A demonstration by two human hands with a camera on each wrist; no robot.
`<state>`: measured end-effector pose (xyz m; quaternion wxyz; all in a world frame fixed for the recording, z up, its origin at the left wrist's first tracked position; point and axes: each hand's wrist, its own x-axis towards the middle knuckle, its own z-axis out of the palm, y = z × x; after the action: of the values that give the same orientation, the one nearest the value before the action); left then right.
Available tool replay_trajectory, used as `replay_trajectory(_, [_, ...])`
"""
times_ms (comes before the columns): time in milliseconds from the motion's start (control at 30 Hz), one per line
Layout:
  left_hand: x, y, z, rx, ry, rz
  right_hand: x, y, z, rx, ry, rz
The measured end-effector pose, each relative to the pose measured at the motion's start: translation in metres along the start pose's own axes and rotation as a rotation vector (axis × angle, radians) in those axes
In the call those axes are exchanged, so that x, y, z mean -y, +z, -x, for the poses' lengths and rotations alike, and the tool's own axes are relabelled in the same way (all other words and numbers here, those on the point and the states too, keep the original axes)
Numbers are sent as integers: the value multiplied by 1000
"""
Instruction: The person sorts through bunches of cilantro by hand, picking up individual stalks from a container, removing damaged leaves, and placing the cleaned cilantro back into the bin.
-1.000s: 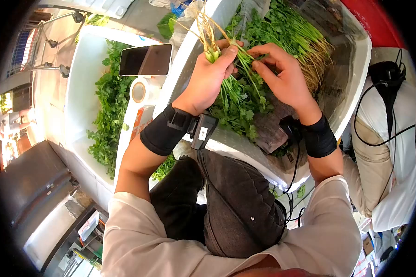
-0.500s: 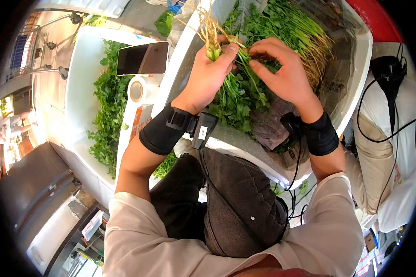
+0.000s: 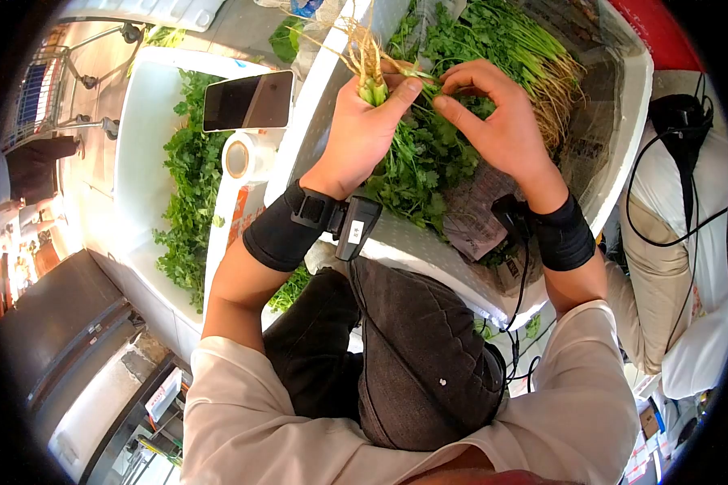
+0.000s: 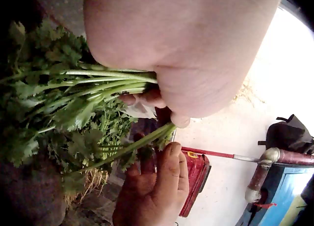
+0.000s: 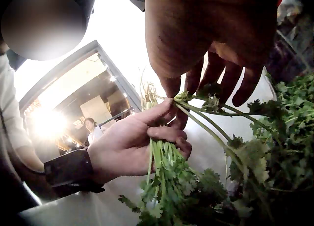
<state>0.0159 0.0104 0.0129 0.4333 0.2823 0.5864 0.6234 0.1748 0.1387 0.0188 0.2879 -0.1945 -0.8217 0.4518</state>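
Observation:
My left hand grips a bunch of coriander, its pale roots sticking up past the thumb and its leaves hanging below. A separate coriander sprig slants out from between the left thumb and fingers. The right hand, close beside the left, pinches this sprig near its root end with thumb and fingertips. In the right wrist view, the bunch's leaves spread beneath the left hand, while the sprig's thin stems trail off to the right.
Under both hands stands a white foam box with dark wrapping and a pile of rooted coriander. A second white box on the left holds more greens. A phone and a tape roll lie between them.
The right hand has shifted slightly up, and its fingertips have come closer to the left thumb at the sprig's base. The left hand keeps its hold on the bunch.

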Motion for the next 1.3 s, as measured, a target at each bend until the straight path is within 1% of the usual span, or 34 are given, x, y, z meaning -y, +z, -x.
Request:
replay_trajectory(33, [1, 0, -1, 1, 19, -37, 0, 0, 0, 1, 1, 0])
replay_trajectory(100, [2, -1, -1, 5, 17, -63, -1, -2, 0, 3, 77, 36])
replay_trajectory(133, [2, -1, -2, 9, 17, -89, -2, -2, -1, 4, 77, 36])
replay_trajectory(200, [1, -1, -1, 9, 30, -102, -5, -1, -1, -4, -1, 80])
replay_trajectory(333, [-2, 1, 1, 40, 71, -121, -3, 0, 1, -9, -1, 112])
replay_trajectory(467, [3, -2, -1, 66, 72, -125, -2, 1, 1, -40, 15, 87])
replay_trajectory(533, [3, -2, -2, 89, 113, -129, -1, 0, 0, -52, 7, 98])
replay_trajectory(600, [4, -2, -2, 79, 125, -141, 1, 0, 0, -60, -3, 151])
replay_trajectory(733, [0, 0, 1, 60, 144, -179, 4, 0, 0, -52, -36, 157])
replay_trajectory(833, [3, -1, 0, 68, 137, -178, 5, 1, -1, -81, -45, 137])
replay_trajectory(900, [1, -1, 2, 70, 127, -203, 3, 0, -2, -99, -124, 152])
replay_trajectory(933, [-1, -1, 2, 72, 117, -228, 4, -1, -3, -98, -125, 151])
replay_trajectory(1000, [-2, -1, 2, 84, 144, -249, 4, -3, -4, -63, -240, 180])
replay_trajectory(1033, [-1, -1, 2, 95, 171, -269, 3, -3, -4, -62, -240, 180])
replay_trajectory(1133, [-1, -2, 0, 138, 161, -243, 3, -2, -3, -54, -263, 179])
replay_trajectory(1267, [-7, 2, 4, 140, 153, -182, 5, -5, -5, -49, -320, 182])
replay_trajectory(1300, [-10, 3, 4, 136, 87, -166, 4, -7, -5, -43, -348, 195])
